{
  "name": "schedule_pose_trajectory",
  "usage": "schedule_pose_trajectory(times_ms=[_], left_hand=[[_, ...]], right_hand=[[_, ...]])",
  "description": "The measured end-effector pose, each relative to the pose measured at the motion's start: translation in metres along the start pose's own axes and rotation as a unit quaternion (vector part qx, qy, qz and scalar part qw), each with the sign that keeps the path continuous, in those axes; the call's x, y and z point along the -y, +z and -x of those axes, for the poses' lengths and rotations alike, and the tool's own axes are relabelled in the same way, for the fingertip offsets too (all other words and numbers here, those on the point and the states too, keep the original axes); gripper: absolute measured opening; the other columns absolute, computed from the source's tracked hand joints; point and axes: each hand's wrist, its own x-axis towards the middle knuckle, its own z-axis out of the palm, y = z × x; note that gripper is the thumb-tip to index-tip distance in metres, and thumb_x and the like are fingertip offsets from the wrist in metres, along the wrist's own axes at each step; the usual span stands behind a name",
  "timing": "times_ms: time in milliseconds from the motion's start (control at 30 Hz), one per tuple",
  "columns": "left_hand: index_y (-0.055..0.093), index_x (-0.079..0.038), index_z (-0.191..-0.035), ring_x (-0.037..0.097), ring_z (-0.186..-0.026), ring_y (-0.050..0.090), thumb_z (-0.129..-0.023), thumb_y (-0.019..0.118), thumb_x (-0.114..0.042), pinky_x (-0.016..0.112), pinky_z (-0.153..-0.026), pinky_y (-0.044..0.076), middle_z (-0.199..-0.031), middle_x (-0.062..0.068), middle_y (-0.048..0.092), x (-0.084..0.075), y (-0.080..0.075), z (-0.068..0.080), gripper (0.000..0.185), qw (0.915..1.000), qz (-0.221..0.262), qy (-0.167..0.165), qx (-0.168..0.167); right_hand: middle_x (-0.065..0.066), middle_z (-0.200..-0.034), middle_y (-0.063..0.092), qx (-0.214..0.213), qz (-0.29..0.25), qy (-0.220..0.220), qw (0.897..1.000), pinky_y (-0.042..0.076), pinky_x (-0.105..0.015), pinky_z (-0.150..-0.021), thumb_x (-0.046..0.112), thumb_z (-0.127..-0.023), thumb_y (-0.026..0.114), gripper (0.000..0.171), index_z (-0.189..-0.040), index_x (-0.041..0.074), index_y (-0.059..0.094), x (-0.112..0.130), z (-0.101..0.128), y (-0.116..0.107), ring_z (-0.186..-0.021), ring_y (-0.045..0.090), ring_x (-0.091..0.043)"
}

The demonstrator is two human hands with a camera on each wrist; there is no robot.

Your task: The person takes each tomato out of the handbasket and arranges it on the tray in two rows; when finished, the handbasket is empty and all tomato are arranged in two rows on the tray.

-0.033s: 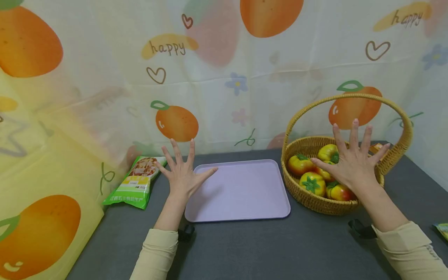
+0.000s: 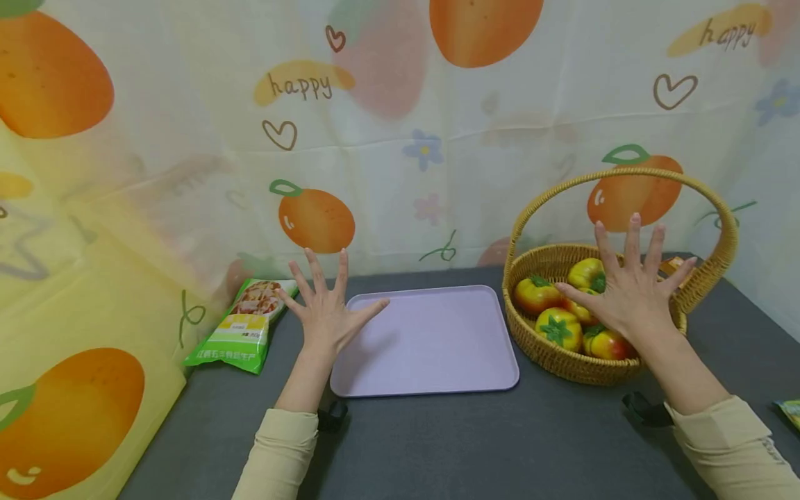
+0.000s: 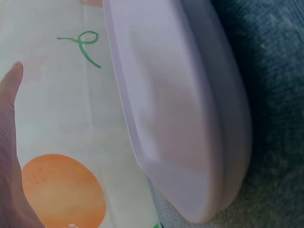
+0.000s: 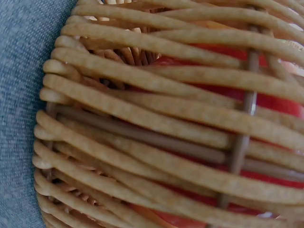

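My left hand (image 2: 326,316) is held up with its fingers spread, overlapping the left edge of a pale lilac tray (image 2: 431,340) in the head view. Nothing is in it. The left wrist view shows the tray's rim (image 3: 209,109) close up and part of the hand (image 3: 12,156) at the left. My right hand (image 2: 634,295), also spread and holding nothing, appears in front of a wicker basket (image 2: 581,371). Several red-and-yellow tomatoes (image 2: 558,329) lie inside it, partly hidden by the hand. In the right wrist view the basket's woven side (image 4: 142,104) fills most of the picture.
A green and yellow food packet (image 2: 240,333) lies left of the tray on the dark grey table (image 2: 469,451). The basket's tall handle (image 2: 728,243) arches up at the right. Another packet (image 2: 790,411) shows at the right edge. A fruit-printed cloth (image 2: 400,173) hangs behind.
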Motion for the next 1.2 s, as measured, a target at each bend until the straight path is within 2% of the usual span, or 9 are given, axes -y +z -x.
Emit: schedule_pose_trajectory(times_ms=[200,333,433,533,667,800,900,1033,1200], left_hand=[[-0.011,-0.041,-0.154,0.035,-0.139,-0.034,-0.068,0.055,-0.086,0.075,-0.101,-0.008,-0.155,0.005,-0.035,0.002,0.0,0.0,0.117,1.0,0.001,0.003,0.0],[-0.011,-0.041,-0.154,0.035,-0.14,-0.032,-0.069,0.054,-0.087,0.074,-0.102,-0.008,-0.156,0.003,-0.034,0.004,0.001,0.002,0.116,0.9999,0.012,0.005,0.01],[-0.011,-0.04,-0.154,0.035,-0.142,-0.026,-0.07,0.055,-0.085,0.07,-0.106,-0.006,-0.157,0.003,-0.031,0.006,0.002,0.004,0.116,0.9986,0.042,0.008,0.032],[-0.01,-0.035,-0.155,0.035,-0.146,-0.018,-0.072,0.059,-0.08,0.066,-0.109,-0.003,-0.16,0.006,-0.024,0.009,0.004,0.008,0.117,0.9935,0.091,0.014,0.066],[-0.008,-0.024,-0.157,0.038,-0.147,-0.006,-0.075,0.066,-0.072,0.063,-0.112,0.001,-0.162,0.013,-0.013,0.015,0.005,0.016,0.12,0.977,0.163,0.019,0.137],[-0.007,-0.015,-0.157,0.042,-0.146,-0.002,-0.075,0.071,-0.066,0.066,-0.11,0.009,-0.161,0.017,-0.011,0.022,0.003,0.025,0.124,0.9495,0.219,0.011,0.225],[-0.009,-0.014,-0.156,0.042,-0.146,-0.003,-0.075,0.073,-0.064,0.066,-0.11,0.011,-0.161,0.016,-0.012,0.028,0.002,0.031,0.126,0.932,0.233,0.011,0.277],[-0.01,-0.013,-0.156,0.041,-0.146,-0.001,-0.075,0.076,-0.059,0.064,-0.11,0.013,-0.161,0.018,-0.012,0.034,0.0,0.037,0.127,0.9171,0.241,0.025,0.316],[-0.01,-0.009,-0.156,0.04,-0.146,-0.002,-0.075,0.078,-0.054,0.063,-0.112,0.011,-0.16,0.022,-0.012,0.039,0.001,0.042,0.128,0.9052,0.249,0.045,0.341]], right_hand=[[0.002,-0.148,-0.046,0.003,-0.003,-0.003,1.0,-0.025,-0.075,-0.088,0.074,-0.079,0.058,0.115,-0.151,0.034,-0.021,0.0,0.001,0.002,-0.131,-0.046,-0.027],[0.001,-0.151,-0.042,0.01,-0.027,-0.007,1.0,-0.021,-0.076,-0.092,0.075,-0.082,0.054,0.111,-0.153,0.031,-0.018,0.0,0.002,0.003,-0.135,-0.041,-0.03],[-0.007,-0.156,-0.034,0.021,-0.064,-0.027,0.997,-0.009,-0.077,-0.098,0.069,-0.086,0.055,0.107,-0.155,0.026,-0.014,0.002,0.002,0.001,-0.14,-0.029,-0.039],[-0.016,-0.159,-0.022,0.051,-0.112,-0.053,0.991,0.004,-0.077,-0.101,0.062,-0.088,0.059,0.103,-0.158,0.016,-0.003,0.006,0.0,-0.003,-0.142,-0.013,-0.048],[-0.027,-0.159,0.002,0.098,-0.161,-0.102,0.977,0.016,-0.075,-0.1,0.052,-0.089,0.065,0.094,-0.156,0.006,0.018,0.013,-0.001,-0.011,-0.14,0.007,-0.053],[-0.026,-0.152,0.029,0.141,-0.167,-0.175,0.96,0.029,-0.07,-0.097,0.046,-0.087,0.071,0.083,-0.149,0.005,0.035,0.018,-0.001,-0.018,-0.135,0.028,-0.049],[-0.024,-0.148,0.037,0.17,-0.161,-0.21,0.949,0.035,-0.068,-0.095,0.046,-0.085,0.073,0.078,-0.145,0.006,0.043,0.019,0.001,-0.021,-0.132,0.034,-0.047],[-0.023,-0.146,0.041,0.2,-0.166,-0.232,0.937,0.037,-0.065,-0.096,0.044,-0.084,0.074,0.073,-0.141,0.006,0.049,0.017,0.004,-0.024,-0.131,0.037,-0.046],[-0.019,-0.142,0.047,0.222,-0.179,-0.257,0.923,0.04,-0.058,-0.097,0.041,-0.083,0.077,0.069,-0.137,0.006,0.054,0.016,0.006,-0.022,-0.13,0.042,-0.04]])
